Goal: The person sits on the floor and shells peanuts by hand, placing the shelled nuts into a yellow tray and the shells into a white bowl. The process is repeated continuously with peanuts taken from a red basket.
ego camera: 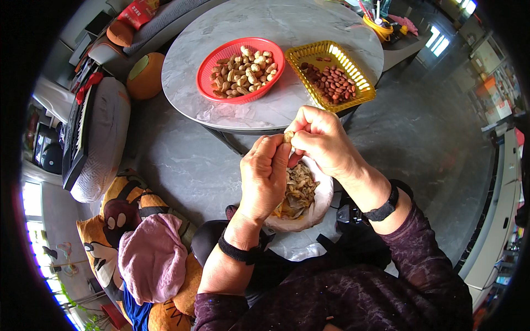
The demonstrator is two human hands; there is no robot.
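A peanut in its shell (288,136) is pinched between the fingertips of my left hand (265,169) and my right hand (321,138). Both hands are raised over a lined waste bin (324,198), where a heap of empty peanut shells (301,184) partly shows. Beyond them, a red plastic colander (203,78) of unshelled peanuts (244,72) stands on the round marbled table (248,20). To its right, a gold plastic tray (325,47) carries a layer of shelled red-skinned peanuts (333,82). My fingers hide part of the held peanut.
Plush toys (105,252) and a pink cloth (153,256) lie close at my left. Farther left, an electronic keyboard (78,136) leans by a grey cushioned seat (105,136). An orange round pouf (145,76) sits beside the table. A yellow basket (379,29) stands at the back right.
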